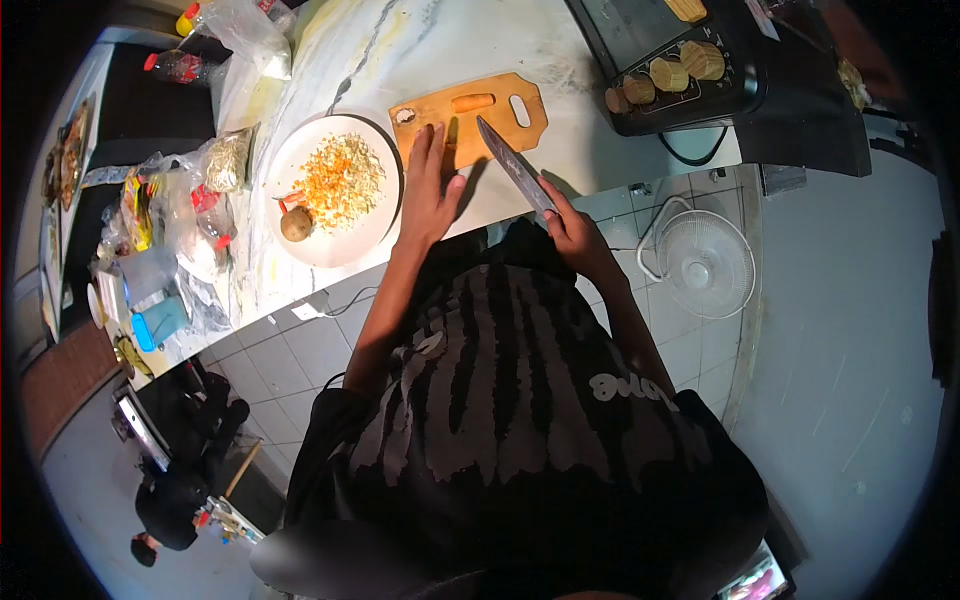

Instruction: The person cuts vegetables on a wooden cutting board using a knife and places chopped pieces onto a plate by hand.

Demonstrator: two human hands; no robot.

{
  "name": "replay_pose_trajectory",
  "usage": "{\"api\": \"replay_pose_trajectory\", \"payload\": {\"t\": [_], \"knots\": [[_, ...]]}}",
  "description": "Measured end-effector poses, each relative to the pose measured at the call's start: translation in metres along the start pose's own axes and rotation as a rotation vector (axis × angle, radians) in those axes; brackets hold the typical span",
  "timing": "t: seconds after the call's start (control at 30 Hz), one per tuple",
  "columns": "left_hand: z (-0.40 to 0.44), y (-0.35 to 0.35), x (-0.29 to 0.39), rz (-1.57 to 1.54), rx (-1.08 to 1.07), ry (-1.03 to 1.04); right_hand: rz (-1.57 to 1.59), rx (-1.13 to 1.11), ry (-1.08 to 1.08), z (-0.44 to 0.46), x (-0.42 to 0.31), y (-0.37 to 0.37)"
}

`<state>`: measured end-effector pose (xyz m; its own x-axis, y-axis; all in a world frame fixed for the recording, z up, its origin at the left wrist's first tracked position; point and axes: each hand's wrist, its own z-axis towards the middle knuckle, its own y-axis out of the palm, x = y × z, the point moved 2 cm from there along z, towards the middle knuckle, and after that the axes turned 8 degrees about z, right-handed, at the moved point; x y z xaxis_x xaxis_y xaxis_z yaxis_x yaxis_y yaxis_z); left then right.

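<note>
A wooden cutting board [517, 142] with a handle slot lies on the marble counter. On it, near the top, rests a short orange carrot piece [472, 102]. My left hand [430, 195] is at the board's left part, fingers extended and holding nothing visible. My right hand [572, 230] is closed round the handle of a large knife [512, 165], whose tip points up-left over the board, just below the carrot. Left of my left hand stands a round white plate [285, 165] with chopped orange and pale bits [343, 180] and a brown round item [296, 224].
A black appliance with round knobs [703, 60] stands at the upper right. Plastic bags [228, 160], bottles [180, 68] and a blue-lidded container [160, 323] crowd the left side. Below the counter are a white fan [706, 263] and, lower left, another person [170, 505].
</note>
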<state>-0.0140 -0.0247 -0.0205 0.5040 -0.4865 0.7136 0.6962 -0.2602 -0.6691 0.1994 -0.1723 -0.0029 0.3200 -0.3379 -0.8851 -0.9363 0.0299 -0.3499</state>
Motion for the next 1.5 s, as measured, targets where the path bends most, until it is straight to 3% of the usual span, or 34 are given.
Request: {"api": "replay_pose_trajectory", "payload": {"t": [0.13,0.3,0.33,0.57,0.83,0.97,1.03,1.1,1.27,1.37,1.5], "knots": [[-0.003,0.014,0.006,-0.029,0.089,-0.014,-0.004,-0.037,-0.138,0.004,0.009,-0.003],[-0.003,0.028,0.008,0.013,0.168,-0.038,-0.068,-0.129,-0.018,0.009,0.01,0.002],[-0.003,0.029,0.01,0.022,0.178,-0.043,-0.02,-0.107,-0.118,0.009,0.013,0.006],[-0.002,0.039,0.019,-0.076,0.265,-0.095,0.02,-0.118,-0.241,0.02,0.024,0.016],[0.001,0.037,0.019,-0.209,0.447,-0.054,-0.086,-0.094,-0.266,0.032,0.028,0.022],[-0.001,0.036,0.021,-0.134,0.399,0.01,-0.09,-0.078,-0.299,0.038,0.034,0.026],[-0.008,0.031,0.019,-0.267,0.527,-0.112,-0.09,-0.08,-0.301,0.039,0.035,0.025],[-0.013,0.023,0.011,-0.21,0.484,-0.274,-0.088,-0.085,-0.297,0.036,0.027,0.024],[0.004,0.018,0.011,-0.252,0.322,-0.174,-0.066,-0.168,-0.103,0.033,0.017,0.023],[0.003,0.014,0.016,-0.203,0.211,-0.147,-0.038,-0.114,-0.254,0.035,0.025,0.024],[0.003,0.012,0.007,-0.286,0.29,-0.157,-0.045,-0.127,-0.225,0.037,0.03,0.025]]}}
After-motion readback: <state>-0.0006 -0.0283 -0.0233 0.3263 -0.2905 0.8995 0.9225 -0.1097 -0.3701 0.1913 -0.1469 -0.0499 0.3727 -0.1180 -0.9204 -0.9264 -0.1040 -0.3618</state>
